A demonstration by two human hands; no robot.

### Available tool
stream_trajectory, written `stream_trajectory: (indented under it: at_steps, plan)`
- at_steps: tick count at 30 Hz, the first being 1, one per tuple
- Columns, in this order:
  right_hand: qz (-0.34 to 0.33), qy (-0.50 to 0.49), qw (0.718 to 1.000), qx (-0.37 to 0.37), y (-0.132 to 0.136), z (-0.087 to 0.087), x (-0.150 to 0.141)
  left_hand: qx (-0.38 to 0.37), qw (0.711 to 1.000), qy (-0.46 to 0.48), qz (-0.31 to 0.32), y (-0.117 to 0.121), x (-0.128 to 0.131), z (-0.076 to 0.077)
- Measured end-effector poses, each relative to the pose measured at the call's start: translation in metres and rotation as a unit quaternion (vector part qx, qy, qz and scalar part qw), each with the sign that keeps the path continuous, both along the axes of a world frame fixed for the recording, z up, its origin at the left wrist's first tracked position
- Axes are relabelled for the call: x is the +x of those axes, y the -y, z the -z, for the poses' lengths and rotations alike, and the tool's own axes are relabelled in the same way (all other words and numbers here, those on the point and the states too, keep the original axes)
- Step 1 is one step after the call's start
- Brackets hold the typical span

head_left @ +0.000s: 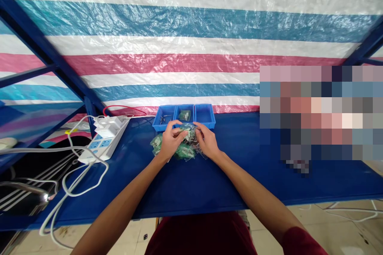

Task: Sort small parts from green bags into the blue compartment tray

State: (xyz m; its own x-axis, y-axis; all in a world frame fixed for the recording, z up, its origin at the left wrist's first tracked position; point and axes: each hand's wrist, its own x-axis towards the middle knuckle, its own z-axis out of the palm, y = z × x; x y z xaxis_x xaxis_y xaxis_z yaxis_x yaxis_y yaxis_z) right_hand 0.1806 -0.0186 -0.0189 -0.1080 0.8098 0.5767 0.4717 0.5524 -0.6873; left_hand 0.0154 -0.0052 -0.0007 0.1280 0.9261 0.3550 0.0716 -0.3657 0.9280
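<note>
My left hand (171, 142) pinches a small clear-green plastic bag (188, 128) between thumb and fingers. At the bag's other edge, my right hand (208, 142) is closed on it too, its fingertips partly hidden. Beneath and around both hands lies a pile of similar green-tinted plastic bags (184, 152). Small metal pieces (194, 142) lie beside my right fingers, too small to name. Just beyond the hands stand three joined blue bins (205, 121). The left one holds a few thin metal pieces (166, 119), and the middle one a green bag (184, 115).
A white power strip (104, 143) with plugged-in adapters sits at the left of the blue table (191, 191). Loose white cables (104, 171) loop over the table's left end. Striped sheeting (179, 44) hangs behind. A blurred-out area covers the right side.
</note>
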Motion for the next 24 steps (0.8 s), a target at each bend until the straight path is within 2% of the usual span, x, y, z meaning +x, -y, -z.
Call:
stream_trajectory:
  at_steps: [5,8,11,14,17,24]
  plan:
    - [-0.012,0.014,1.000,0.021,-0.0019,0.0019,0.0005,-0.005,1.000,0.009,0.026,0.0005,0.0001,-0.0016]
    - [0.001,0.008,0.999,0.035,-0.0036,0.0039,0.0006,0.005,0.999,-0.018,0.037,0.0000,-0.0015,-0.0020]
    - [0.023,-0.003,0.999,0.034,-0.0046,0.0043,0.0007,0.051,0.995,-0.075,0.041,-0.0019,-0.0048,-0.0036]
    - [0.037,-0.021,0.999,0.033,-0.0044,0.0032,0.0003,0.138,0.978,-0.159,-0.013,-0.0049,-0.0079,-0.0054]
    - [0.034,-0.030,0.998,0.035,-0.0037,0.0023,-0.0007,0.195,0.960,-0.190,-0.068,-0.0072,-0.0090,-0.0050]
    - [0.021,-0.027,0.998,0.052,-0.0027,0.0011,-0.0012,0.202,0.961,-0.180,-0.058,-0.0052,-0.0078,-0.0047]
